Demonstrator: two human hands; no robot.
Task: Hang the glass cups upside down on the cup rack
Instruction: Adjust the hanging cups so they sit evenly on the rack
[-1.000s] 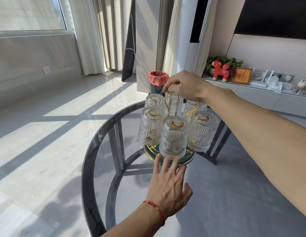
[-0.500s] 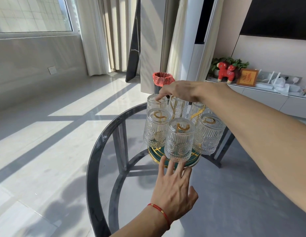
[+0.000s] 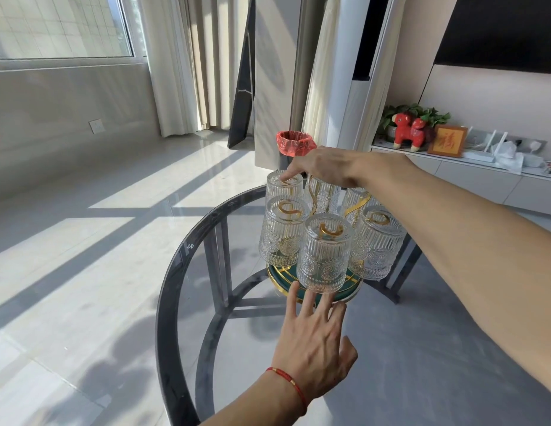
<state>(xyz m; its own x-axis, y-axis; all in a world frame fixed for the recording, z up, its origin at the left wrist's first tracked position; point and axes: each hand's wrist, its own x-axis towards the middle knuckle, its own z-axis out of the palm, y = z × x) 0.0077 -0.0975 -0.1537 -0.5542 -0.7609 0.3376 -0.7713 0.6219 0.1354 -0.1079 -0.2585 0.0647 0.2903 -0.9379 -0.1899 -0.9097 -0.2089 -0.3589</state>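
Several ribbed glass cups hang upside down on the gold-armed cup rack, whose green and gold round base (image 3: 349, 293) stands on the glass table. The nearest cup (image 3: 325, 253) faces me, with others beside it at left (image 3: 282, 233) and right (image 3: 377, 242). My left hand (image 3: 311, 342) lies flat on the table, fingers spread, fingertips touching the base's front edge. My right hand (image 3: 325, 166) reaches over the rack from the right; its index finger rests on the upturned bottom of the far left cup (image 3: 283, 184). It holds nothing.
The round glass table has a dark rim (image 3: 168, 290) and dark legs visible through it. A bin with a red liner (image 3: 294, 143) stands on the floor behind. A low cabinet (image 3: 483, 179) at right carries a red toy, a frame and a plant.
My right hand has moved left from the rack's centre cup and its index finger has come down onto the far left cup. My left hand stays at the base.
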